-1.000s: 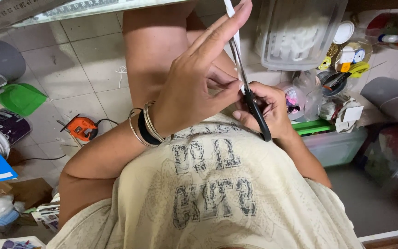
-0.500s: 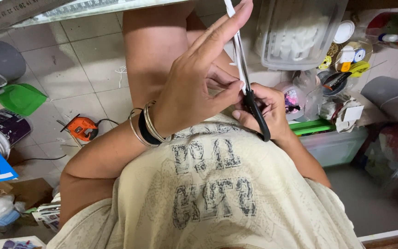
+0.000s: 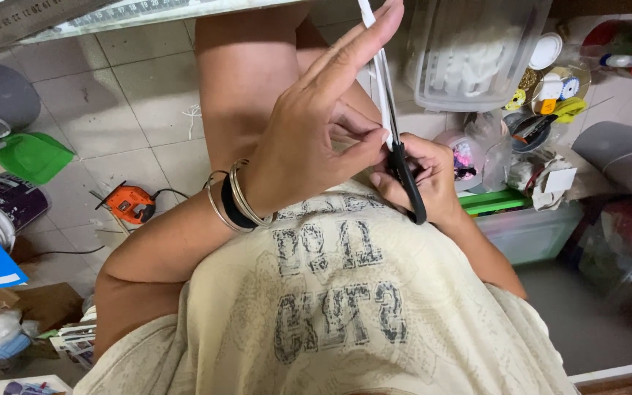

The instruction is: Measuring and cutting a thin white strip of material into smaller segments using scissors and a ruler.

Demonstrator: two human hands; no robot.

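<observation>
An orange power tool [image 3: 132, 202] lies on the tiled floor [image 3: 118, 95], with a green dustpan [image 3: 32, 156] well apart to its left. A clear plastic container [image 3: 477, 55] sits near a green-lidded box [image 3: 524, 219].

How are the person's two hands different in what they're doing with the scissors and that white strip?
The right hand is curled closed around the black handles of the scissors; the left hand is spread, its index finger stretched out along the white strip. The left hand's wrist carries bangles and a dark band; the right hand's wrist looks bare. Both are bare hands, meeting close together above the lap.
</observation>
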